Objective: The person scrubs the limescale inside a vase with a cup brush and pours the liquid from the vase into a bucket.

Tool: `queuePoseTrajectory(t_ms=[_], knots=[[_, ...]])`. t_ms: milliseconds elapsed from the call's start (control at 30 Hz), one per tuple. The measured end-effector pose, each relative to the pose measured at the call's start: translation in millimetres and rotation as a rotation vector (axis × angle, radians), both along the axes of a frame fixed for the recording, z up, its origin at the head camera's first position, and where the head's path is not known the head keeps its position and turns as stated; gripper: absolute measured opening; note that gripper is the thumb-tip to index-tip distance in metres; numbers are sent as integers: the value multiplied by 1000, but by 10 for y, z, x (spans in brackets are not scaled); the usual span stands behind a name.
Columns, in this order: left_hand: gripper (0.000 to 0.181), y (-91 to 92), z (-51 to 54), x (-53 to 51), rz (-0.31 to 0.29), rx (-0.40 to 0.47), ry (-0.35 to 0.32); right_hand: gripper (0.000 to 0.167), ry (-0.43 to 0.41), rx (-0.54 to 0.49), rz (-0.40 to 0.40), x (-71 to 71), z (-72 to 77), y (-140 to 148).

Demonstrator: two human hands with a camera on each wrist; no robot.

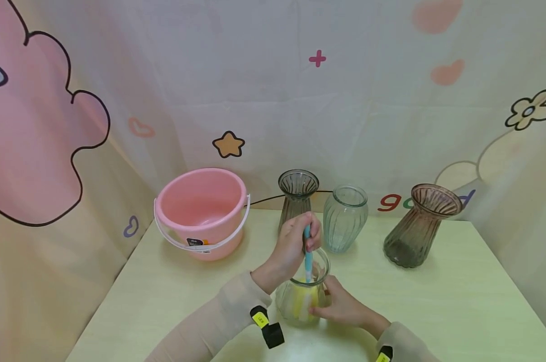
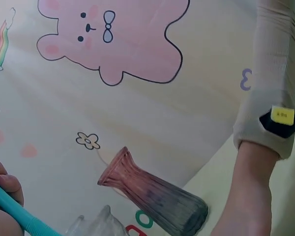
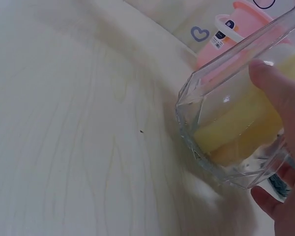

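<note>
At the table's [image 1: 436, 301] near middle, the person's left hand [image 1: 297, 247] grips a turquoise-handled sponge brush [image 1: 308, 264] inside a clear glass vase [image 1: 286, 302], which the right hand [image 1: 345, 304] grasps; a pink bucket [image 1: 223, 232] stands farther left.

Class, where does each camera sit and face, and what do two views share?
Head: on the head, facing forward and down at the jar; left hand and right hand show.
Left wrist: on that wrist, facing the pink-topped vase; left fingers, right forearm show.
Right wrist: on that wrist, facing jar and table; right hand shows.
Head and right wrist share the pink bucket.
</note>
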State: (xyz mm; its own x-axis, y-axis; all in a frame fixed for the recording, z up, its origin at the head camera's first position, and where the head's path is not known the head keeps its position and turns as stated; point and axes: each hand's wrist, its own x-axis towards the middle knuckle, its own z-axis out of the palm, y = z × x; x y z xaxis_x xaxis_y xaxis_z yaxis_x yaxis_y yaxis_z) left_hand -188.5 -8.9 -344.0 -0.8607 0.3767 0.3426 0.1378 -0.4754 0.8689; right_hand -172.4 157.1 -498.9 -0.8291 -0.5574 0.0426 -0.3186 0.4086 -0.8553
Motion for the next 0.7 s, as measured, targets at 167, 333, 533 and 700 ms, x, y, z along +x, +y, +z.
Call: queuePoseTrajectory(t_ms=[167, 333, 533, 700], knots=[[33, -17, 90, 26, 2, 15, -22, 80, -5, -19, -15, 13, -8, -33], [33, -58, 292, 22, -5, 13, 15, 95, -78, -50, -45, 17, -11, -65], [32, -98, 525, 37, -45, 14, 54, 100, -111, -52, -60, 7, -29, -81], [33, -129, 669, 58, -58, 19, 69, 99, -119, -69, -66, 15, -26, -95]])
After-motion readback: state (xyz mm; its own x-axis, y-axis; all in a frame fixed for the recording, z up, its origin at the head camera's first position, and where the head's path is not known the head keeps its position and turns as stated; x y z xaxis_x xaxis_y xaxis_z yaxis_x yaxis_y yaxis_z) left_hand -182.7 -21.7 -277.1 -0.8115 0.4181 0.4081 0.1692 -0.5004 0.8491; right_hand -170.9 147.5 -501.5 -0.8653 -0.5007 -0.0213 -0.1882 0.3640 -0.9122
